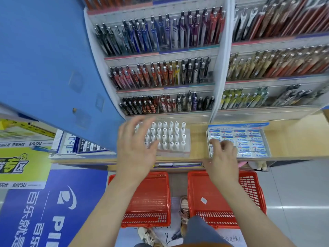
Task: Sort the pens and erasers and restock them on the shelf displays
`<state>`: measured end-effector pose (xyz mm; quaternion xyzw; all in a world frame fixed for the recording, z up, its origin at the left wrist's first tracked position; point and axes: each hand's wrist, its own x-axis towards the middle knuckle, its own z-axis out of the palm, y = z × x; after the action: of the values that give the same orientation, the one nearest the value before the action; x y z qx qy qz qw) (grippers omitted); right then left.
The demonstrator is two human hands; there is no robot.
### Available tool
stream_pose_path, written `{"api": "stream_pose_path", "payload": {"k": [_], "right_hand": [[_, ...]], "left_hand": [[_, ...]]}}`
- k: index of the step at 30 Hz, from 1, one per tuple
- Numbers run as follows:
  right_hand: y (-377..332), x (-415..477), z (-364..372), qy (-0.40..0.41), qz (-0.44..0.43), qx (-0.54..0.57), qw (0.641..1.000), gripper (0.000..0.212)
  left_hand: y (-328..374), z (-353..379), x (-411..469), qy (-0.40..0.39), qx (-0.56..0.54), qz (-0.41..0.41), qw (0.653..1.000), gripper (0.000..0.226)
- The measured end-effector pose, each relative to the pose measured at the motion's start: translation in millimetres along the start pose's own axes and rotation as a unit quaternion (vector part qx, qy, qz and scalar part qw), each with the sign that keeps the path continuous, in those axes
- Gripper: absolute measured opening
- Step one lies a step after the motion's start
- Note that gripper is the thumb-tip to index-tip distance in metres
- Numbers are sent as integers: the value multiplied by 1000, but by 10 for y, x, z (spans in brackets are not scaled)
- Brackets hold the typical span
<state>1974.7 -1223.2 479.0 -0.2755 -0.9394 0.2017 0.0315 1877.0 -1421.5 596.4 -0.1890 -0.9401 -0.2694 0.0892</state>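
Fingers (pixel 140 123) of the left hand (pixel 135 154) are spread and slack above the tray of white-capped pens (pixel 169 138), gripping nothing. The right hand (pixel 222 163) has its fingers bent down onto the front-left rows of the eraser box (pixel 249 139); I can't tell whether they pinch one. To my eye the job is nearly done. The tray and box look full, and both red baskets (pixel 147 218) on the floor look emptied, bar one small white piece (pixel 203 200) in the right one. Room is tight on the left, where the blue panel (pixel 44 59) sits just beside the tray. The pen racks (pixel 160 73) rise directly behind. Bare worktop (pixel 197 139) lies between tray and box.
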Motion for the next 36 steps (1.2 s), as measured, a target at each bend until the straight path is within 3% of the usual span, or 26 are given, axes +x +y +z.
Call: {"api": "stream_pose_path", "payload": {"k": [2,6,14,30,36], "right_hand": [[108,-8,-20,-23,24,-19,999,76],[192,12,38,-30,-32,-54,998,72],[42,-6,115,-53,-50,-43,996,72],[-62,280,-7,-121,-9,99,988,69],[-128,519,-98,-167,19,120,979,64]], "left_hand": [[-164,-68,-44,-28,-15,-89,996,82],[-318,60,-94,-122,-99,-183,970,98],[-290,247,-129,-89,-89,-156,980,86],[-269,221,-127,-64,-52,-110,991,87],[-239,156,-111,-84,-73,-144,983,91]]}}
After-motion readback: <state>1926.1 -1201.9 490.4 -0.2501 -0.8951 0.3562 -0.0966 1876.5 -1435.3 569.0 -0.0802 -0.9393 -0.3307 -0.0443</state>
